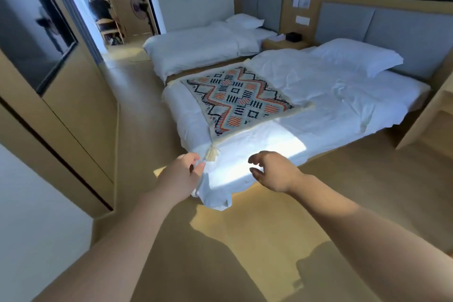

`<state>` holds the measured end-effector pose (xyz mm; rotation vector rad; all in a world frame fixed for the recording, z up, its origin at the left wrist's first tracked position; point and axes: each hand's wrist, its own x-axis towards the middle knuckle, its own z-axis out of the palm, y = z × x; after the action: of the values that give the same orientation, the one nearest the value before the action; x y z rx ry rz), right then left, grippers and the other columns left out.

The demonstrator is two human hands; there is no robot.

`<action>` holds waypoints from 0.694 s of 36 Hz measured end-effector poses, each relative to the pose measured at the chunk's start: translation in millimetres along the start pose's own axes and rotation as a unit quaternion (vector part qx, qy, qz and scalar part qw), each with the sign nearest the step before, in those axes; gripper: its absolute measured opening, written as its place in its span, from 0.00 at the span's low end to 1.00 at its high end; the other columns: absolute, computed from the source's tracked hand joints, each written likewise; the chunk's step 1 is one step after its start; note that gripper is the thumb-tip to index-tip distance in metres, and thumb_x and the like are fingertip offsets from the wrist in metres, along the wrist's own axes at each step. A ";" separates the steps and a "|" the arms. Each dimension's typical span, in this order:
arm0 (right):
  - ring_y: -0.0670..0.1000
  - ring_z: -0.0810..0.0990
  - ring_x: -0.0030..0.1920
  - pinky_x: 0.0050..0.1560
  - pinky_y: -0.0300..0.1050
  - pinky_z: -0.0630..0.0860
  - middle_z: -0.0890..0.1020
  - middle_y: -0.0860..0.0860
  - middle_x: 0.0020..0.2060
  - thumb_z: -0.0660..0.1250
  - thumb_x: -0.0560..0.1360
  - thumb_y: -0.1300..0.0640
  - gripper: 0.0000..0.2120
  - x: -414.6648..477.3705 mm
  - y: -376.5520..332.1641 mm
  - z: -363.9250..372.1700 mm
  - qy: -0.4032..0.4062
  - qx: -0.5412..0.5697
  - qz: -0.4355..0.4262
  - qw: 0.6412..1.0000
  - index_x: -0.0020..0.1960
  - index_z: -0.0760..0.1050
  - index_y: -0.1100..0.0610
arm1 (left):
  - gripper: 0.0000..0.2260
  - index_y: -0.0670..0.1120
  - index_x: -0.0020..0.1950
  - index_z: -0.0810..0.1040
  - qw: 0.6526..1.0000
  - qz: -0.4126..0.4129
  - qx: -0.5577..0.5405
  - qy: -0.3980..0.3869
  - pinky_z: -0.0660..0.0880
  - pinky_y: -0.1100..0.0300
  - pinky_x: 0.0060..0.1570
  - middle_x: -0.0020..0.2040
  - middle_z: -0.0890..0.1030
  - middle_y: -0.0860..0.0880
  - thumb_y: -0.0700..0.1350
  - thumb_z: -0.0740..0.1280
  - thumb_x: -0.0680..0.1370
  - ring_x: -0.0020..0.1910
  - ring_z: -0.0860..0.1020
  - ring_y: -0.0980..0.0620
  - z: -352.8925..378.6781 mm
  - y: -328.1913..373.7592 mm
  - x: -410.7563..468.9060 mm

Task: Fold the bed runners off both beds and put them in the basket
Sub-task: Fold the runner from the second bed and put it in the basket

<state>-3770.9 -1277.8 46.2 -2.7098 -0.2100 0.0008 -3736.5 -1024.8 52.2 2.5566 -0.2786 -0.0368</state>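
2 empty, slack-fingered hands: L hand [182, 171] by runner [235, 98] tassel [212, 154], R hand [272, 171] above bed [343, 105].

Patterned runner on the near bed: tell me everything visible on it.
The bed runner looks woven, with cream edges and a geometric pattern of orange, black and pale blue zigzags and diamonds. It lies flat and askew on the white duvet at the foot half of the near bed. A cream tassel hangs from its nearest corner. The left hand is close beside that tassel, contact unclear. The right hand is apart from it.
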 end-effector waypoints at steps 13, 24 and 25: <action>0.53 0.78 0.57 0.54 0.43 0.73 0.80 0.54 0.58 0.63 0.78 0.54 0.16 148.2 -25.6 18.4 0.025 0.004 0.033 0.999 0.64 0.76 0.58 | 0.15 0.46 0.63 0.74 0.999 0.032 -0.023 -0.010 0.71 0.54 0.60 0.59 0.77 0.47 0.51 0.62 0.79 0.58 0.75 0.47 -40.2 -73.7 129.5; 0.56 0.81 0.52 0.52 0.44 0.75 0.84 0.55 0.52 0.66 0.77 0.58 0.11 349.3 -20.0 33.4 0.068 0.087 0.032 0.993 0.56 0.81 0.60 | 0.16 0.48 0.66 0.72 0.997 0.072 0.040 -0.004 0.67 0.63 0.52 0.62 0.76 0.51 0.51 0.58 0.81 0.56 0.74 0.53 -81.6 -123.2 296.5; 0.55 0.81 0.52 0.52 0.44 0.75 0.83 0.55 0.52 0.66 0.77 0.58 0.11 367.3 -20.8 31.7 0.070 0.088 0.034 0.993 0.56 0.81 0.60 | 0.16 0.48 0.66 0.72 0.996 0.073 0.050 -0.004 0.66 0.63 0.50 0.61 0.76 0.52 0.51 0.58 0.81 0.52 0.74 0.53 -86.5 -127.9 310.3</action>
<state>-3411.9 -1191.9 37.3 -2.5268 -0.0731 -0.1442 -3401.3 -937.7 66.2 2.6279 -0.4814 0.0214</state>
